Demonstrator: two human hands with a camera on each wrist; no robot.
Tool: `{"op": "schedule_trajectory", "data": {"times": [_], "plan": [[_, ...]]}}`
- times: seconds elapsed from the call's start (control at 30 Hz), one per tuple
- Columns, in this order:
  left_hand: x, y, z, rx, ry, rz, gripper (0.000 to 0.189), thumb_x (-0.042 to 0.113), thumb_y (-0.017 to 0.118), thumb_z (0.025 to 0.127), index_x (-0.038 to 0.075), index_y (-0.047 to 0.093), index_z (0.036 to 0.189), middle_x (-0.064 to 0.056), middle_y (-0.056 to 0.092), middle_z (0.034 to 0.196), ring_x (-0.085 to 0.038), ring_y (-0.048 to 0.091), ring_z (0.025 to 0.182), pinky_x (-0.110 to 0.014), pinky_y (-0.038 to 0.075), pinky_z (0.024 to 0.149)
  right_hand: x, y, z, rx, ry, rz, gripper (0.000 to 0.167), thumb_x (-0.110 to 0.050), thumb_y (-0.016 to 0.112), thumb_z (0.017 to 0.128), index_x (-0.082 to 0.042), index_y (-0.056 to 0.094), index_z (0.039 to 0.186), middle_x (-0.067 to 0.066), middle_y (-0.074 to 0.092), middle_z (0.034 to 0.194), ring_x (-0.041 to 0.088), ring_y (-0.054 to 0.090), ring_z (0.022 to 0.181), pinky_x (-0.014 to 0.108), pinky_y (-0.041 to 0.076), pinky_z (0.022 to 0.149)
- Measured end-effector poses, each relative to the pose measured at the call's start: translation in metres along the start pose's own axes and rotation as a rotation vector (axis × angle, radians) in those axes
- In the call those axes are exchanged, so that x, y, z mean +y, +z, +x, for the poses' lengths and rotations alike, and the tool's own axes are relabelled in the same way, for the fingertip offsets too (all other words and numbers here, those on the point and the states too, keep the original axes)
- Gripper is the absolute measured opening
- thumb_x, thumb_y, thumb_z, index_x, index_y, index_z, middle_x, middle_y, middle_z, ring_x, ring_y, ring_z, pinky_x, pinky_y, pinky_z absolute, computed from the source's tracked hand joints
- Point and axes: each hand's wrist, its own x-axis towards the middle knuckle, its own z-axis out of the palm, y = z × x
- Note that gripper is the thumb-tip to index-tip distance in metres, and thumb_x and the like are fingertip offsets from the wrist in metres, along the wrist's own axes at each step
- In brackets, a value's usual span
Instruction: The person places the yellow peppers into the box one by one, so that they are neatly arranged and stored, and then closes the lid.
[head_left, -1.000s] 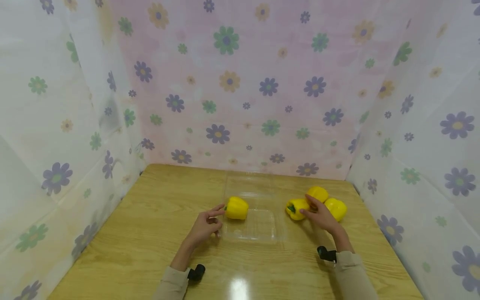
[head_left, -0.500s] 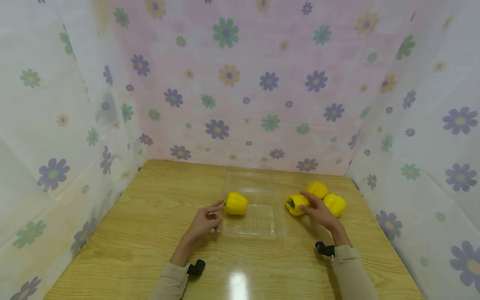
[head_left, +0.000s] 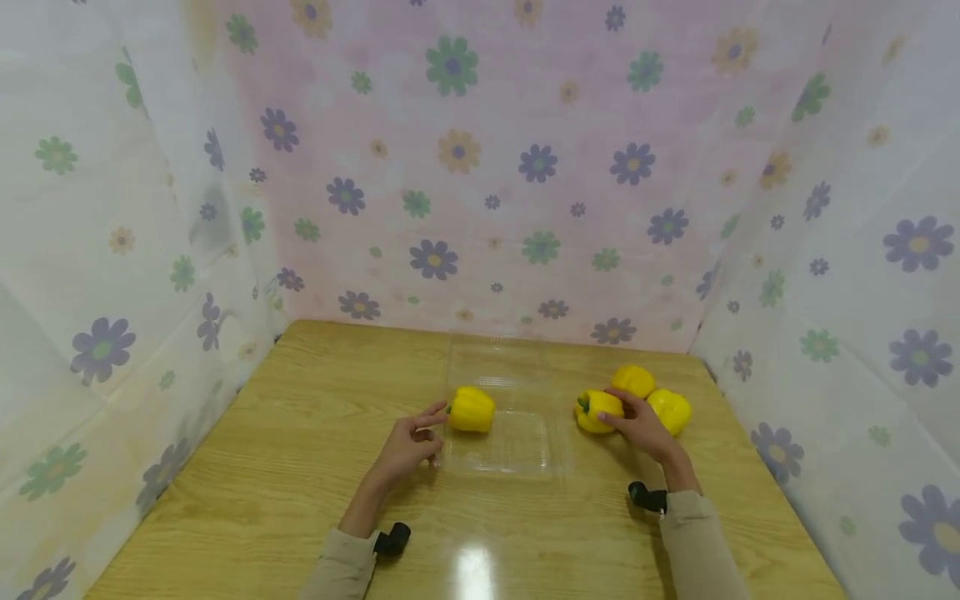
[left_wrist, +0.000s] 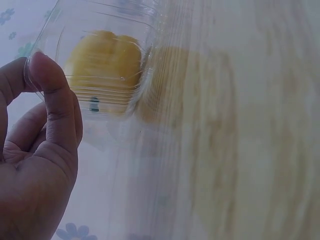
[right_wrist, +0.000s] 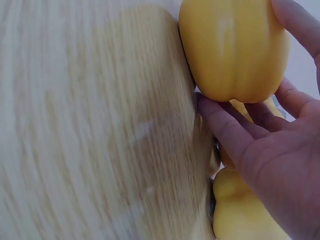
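A clear plastic clamshell box (head_left: 517,442) lies with its lid (head_left: 495,360) folded back on the table. One yellow bell pepper (head_left: 472,409) lies on its side in the box's left part, green stem to the left. My left hand (head_left: 408,442) pinches the box's left rim between thumb and finger, as the left wrist view shows, close by that pepper (left_wrist: 107,67). On the right, my right hand (head_left: 645,425) holds another yellow bell pepper (head_left: 598,412), thumb on its near side and fingers around its far side and bottom end. Its stem points up and left.
Two more yellow bell peppers (head_left: 633,381) (head_left: 670,411) sit right behind and beside my right hand. The wooden table (head_left: 300,467) ends at flowered curtains (head_left: 487,208) at the back and on both sides.
The pepper in my right hand has turned, its stem now pointing further up, and it has shifted slightly right. My left hand stays at the box. The head view has tipped down a little.
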Motion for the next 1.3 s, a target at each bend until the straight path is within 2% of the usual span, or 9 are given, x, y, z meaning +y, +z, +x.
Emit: {"op": "schedule_trajectory", "data": {"times": [0.17,0.37,0.6,0.67,0.83,1.1,1.3], "plan": [[0.0,0.0,0.0,-0.003,0.004,-0.009,0.048,-0.008,0.059,0.094,-0.007,0.054,0.142,-0.012,0.034,0.164,-0.013,0.052,0.071,-0.026,0.053,0.055,-0.003,-0.002,-0.001,0.014,0.003,-0.006,0.066,-0.025,0.068,0.099,0.004,0.041,0.151,0.03,0.047,0.148,0.042,0.054,0.125,0.026,0.051,0.09],[0.0,-0.001,0.001,0.004,-0.005,-0.014,0.049,-0.009,0.059,0.093,-0.008,0.054,0.142,-0.013,0.033,0.165,-0.013,0.052,0.07,-0.024,0.052,0.055,-0.001,-0.001,0.001,0.034,0.045,-0.002,0.069,-0.032,0.071,0.097,0.001,0.044,0.151,0.028,0.05,0.147,0.04,0.056,0.124,0.022,0.051,0.089],[0.002,-0.001,0.0,-0.003,-0.009,-0.027,0.049,-0.009,0.059,0.094,-0.008,0.053,0.142,-0.011,0.032,0.165,-0.013,0.052,0.072,-0.025,0.053,0.055,-0.004,0.002,-0.001,0.062,0.149,0.094,0.075,-0.036,0.074,0.094,-0.004,0.041,0.155,0.026,0.041,0.155,0.039,0.047,0.136,0.026,0.049,0.097],[0.002,-0.001,0.0,-0.005,-0.007,-0.026,0.049,-0.008,0.059,0.094,-0.008,0.053,0.143,-0.011,0.032,0.165,-0.013,0.052,0.073,-0.025,0.053,0.056,-0.004,0.004,-0.001,0.071,0.163,0.117,0.075,-0.035,0.074,0.094,-0.004,0.041,0.155,0.025,0.041,0.156,0.038,0.047,0.136,0.024,0.048,0.096],[0.001,-0.001,0.0,-0.005,-0.006,-0.022,0.049,-0.009,0.058,0.094,-0.008,0.052,0.143,-0.01,0.033,0.165,-0.013,0.052,0.071,-0.026,0.053,0.055,0.0,0.008,-0.001,0.076,0.137,0.128,0.073,-0.03,0.074,0.095,-0.002,0.04,0.153,0.023,0.04,0.155,0.037,0.048,0.131,0.024,0.047,0.094],[-0.001,0.0,0.0,0.008,-0.001,-0.024,0.05,-0.009,0.059,0.093,-0.008,0.053,0.143,-0.011,0.034,0.164,-0.012,0.053,0.072,-0.026,0.053,0.055,0.004,0.015,0.001,0.093,0.071,0.093,0.069,-0.03,0.072,0.096,-0.002,0.042,0.151,0.025,0.039,0.156,0.04,0.046,0.133,0.045,0.042,0.105],[-0.001,0.001,0.0,0.011,-0.003,-0.031,0.05,-0.009,0.06,0.093,-0.007,0.054,0.142,-0.011,0.034,0.164,-0.012,0.053,0.072,-0.025,0.053,0.055,0.002,0.02,0.002,0.099,-0.03,0.04,0.06,-0.024,0.071,0.097,-0.005,0.048,0.149,0.023,0.044,0.152,0.038,0.049,0.13,0.041,0.046,0.1]]}}
